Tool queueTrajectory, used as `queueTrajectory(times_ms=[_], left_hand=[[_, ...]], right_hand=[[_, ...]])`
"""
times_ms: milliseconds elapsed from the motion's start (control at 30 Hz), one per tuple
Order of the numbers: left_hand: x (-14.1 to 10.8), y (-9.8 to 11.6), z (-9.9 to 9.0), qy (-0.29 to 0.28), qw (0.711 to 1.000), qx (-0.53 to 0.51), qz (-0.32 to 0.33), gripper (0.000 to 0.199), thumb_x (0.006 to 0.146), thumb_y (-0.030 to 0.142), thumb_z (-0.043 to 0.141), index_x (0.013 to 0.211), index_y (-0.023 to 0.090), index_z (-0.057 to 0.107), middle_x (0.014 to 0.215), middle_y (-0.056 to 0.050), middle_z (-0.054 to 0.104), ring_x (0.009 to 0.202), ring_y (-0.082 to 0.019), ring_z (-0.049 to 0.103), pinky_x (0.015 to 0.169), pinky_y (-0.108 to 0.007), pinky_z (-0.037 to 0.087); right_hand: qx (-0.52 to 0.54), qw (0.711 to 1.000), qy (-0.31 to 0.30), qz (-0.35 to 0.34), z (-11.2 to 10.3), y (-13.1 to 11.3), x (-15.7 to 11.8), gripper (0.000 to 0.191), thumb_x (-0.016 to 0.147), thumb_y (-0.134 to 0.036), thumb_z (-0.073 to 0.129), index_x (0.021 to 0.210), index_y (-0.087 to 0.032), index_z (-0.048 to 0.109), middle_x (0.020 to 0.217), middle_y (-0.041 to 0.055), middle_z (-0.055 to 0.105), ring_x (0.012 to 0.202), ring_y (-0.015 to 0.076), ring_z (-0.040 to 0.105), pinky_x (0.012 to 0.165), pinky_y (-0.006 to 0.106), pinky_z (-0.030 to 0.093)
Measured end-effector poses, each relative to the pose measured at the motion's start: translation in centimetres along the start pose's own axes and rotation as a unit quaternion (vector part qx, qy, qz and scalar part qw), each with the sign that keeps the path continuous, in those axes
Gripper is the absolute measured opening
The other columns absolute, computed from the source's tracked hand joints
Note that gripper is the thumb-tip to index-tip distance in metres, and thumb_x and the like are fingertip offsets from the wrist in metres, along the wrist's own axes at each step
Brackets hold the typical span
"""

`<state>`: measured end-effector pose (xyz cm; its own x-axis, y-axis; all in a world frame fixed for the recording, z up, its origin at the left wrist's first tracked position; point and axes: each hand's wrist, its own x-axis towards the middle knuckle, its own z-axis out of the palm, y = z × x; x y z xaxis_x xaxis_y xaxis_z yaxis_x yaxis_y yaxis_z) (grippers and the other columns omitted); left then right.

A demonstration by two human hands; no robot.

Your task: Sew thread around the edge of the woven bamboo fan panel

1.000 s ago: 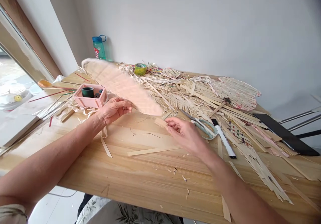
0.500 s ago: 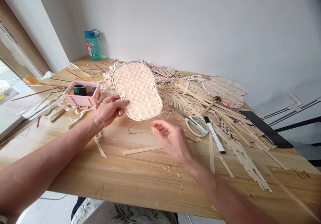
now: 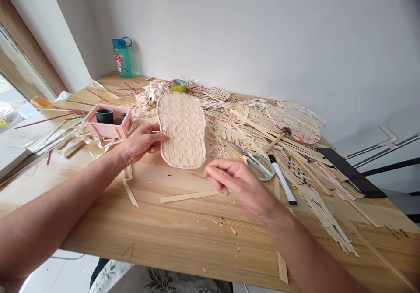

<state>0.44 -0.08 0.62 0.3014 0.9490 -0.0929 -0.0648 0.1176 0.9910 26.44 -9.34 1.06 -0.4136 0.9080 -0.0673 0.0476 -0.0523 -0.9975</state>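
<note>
A pale panel woven from flat strips (image 3: 182,126), rounded with a slight waist and bound along its edge, is held upright above the table. My left hand (image 3: 144,143) pinches its lower left edge between thumb and fingers. To the lower right of the panel, my right hand (image 3: 234,179) is in the air, apart from it, thumb and fingertips drawn together. Whatever those fingers hold is too fine to make out. White-handled scissors (image 3: 260,167) and a white marker with black ends (image 3: 282,180) lie just beyond the right hand.
Loose strips (image 3: 243,126) are heaped across the back and right of the wooden table (image 3: 147,231). A pink basket (image 3: 108,126) with spools stands left, a teal bottle (image 3: 122,63) behind it. Farther back sit a tape roll (image 3: 179,85) and another woven piece (image 3: 295,120). A black tablet-like slab (image 3: 352,172) lies right.
The woven panel has turned and looks narrower, uncovering the tape roll behind it. My right hand has shifted right and slightly nearer me, its fingers more curled. My left hand keeps its hold.
</note>
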Motion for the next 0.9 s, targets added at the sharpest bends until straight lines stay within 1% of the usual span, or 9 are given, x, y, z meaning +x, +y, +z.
queueTrajectory(times_ms=[267,333,467,500,567,633,733,800,900], left_hand=[[0.3,-1.2,-1.1,-0.06,0.987,0.111,-0.096,0.028,0.065,0.022,0.087,0.054,0.016,0.062,0.042,0.001,0.05,0.034,-0.007,0.039,0.037,-0.019,0.018],[0.4,-0.7,-1.4,-0.03,0.98,0.182,-0.081,0.028,0.066,0.018,0.086,0.051,0.017,0.062,0.04,0.0,0.052,0.032,-0.007,0.038,0.037,-0.02,0.016],[-0.8,1.6,-0.7,0.087,0.943,0.318,0.035,0.03,0.065,0.008,0.083,0.048,0.018,0.061,0.037,0.005,0.046,0.035,-0.006,0.034,0.04,-0.02,0.015],[-1.4,2.2,-0.1,0.052,0.951,0.303,0.025,0.03,0.068,0.011,0.083,0.047,0.018,0.062,0.038,0.003,0.048,0.036,-0.006,0.036,0.04,-0.02,0.016],[-2.9,3.1,1.5,-0.127,0.963,0.223,-0.085,0.03,0.079,0.031,0.079,0.054,0.017,0.072,0.046,-0.004,0.06,0.036,-0.01,0.043,0.038,-0.021,0.02],[-4.2,3.4,3.3,-0.224,0.949,0.123,-0.184,0.042,0.083,0.051,0.075,0.062,0.014,0.077,0.053,-0.011,0.067,0.034,-0.01,0.042,0.035,-0.022,0.018],[-5.0,2.6,5.4,-0.194,0.944,0.012,-0.268,0.05,0.091,0.051,0.066,0.066,0.009,0.077,0.064,-0.017,0.072,0.031,-0.007,0.037,0.032,-0.02,0.01],[-4.8,2.0,5.9,-0.118,0.943,-0.059,-0.305,0.043,0.098,0.032,0.059,0.067,0.007,0.076,0.065,-0.015,0.072,0.031,-0.003,0.033,0.031,-0.017,0.01],[-4.1,1.6,5.6,-0.045,0.936,-0.152,-0.313,0.03,0.094,0.008,0.054,0.073,0.006,0.075,0.069,-0.009,0.071,0.033,0.001,0.028,0.031,-0.012,0.012]], right_hand=[[0.004,0.998,0.056,-0.032,-1.8,-2.2,-0.9,0.029,0.084,-0.05,0.08,0.075,-0.023,0.078,0.056,-0.003,0.052,0.047,0.009,0.032,0.047,0.028,0.024],[0.011,0.997,0.062,-0.042,-1.6,-2.2,-1.0,0.029,0.083,-0.051,0.081,0.075,-0.024,0.079,0.054,-0.0034,0.052,0.046,0.0086,0.03,0.046,0.029,0.023],[0.017,0.998,0.039,-0.045,-0.8,-1.7,-0.9,0.023,0.086,-0.046,0.079,0.079,-0.023,0.081,0.054,-0.0034,0.053,0.045,0.0084,0.032,0.044,0.027,0.023],[0.022,0.998,0.033,-0.049,-0.5,-1.5,-0.8,0.021,0.088,-0.043,0.077,0.082,-0.023,0.081,0.054,-0.0035,0.054,0.046,0.0083,0.032,0.044,0.027,0.024],[0.032,0.998,0.025,-0.055,0.3,-1.2,-0.7,0.017,0.091,-0.038,0.073,0.09,-0.024,0.082,0.055,-0.004,0.054,0.046,0.0082,0.034,0.044,0.026,0.024],[0.033,0.997,0.017,-0.061,1.2,-1.1,-0.7,0.016,0.093,-0.035,0.071,0.094,-0.024,0.082,0.055,-0.0044,0.055,0.046,0.0082,0.035,0.043,0.025,0.024],[0.002,0.997,-0.005,-0.078,2.5,-1.2,-1.0,0.014,0.093,-0.032,0.071,0.092,-0.024,0.082,0.056,-0.004,0.058,0.047,0.0092,0.043,0.045,0.025,0.033],[-0.027,0.994,-0.04,-0.096,3.2,-1.0,-1.2,0.013,0.093,-0.029,0.071,0.092,-0.023,0.082,0.06,-0.003,0.061,0.051,0.0107,0.051,0.05,0.027,0.041],[-0.097,0.985,-0.079,-0.122,3.7,-0.2,-1.2,0.017,0.095,-0.029,0.068,0.094,-0.02,0.082,0.067,-0.0001,0.067,0.058,0.0126,0.059,0.055,0.027,0.045]])
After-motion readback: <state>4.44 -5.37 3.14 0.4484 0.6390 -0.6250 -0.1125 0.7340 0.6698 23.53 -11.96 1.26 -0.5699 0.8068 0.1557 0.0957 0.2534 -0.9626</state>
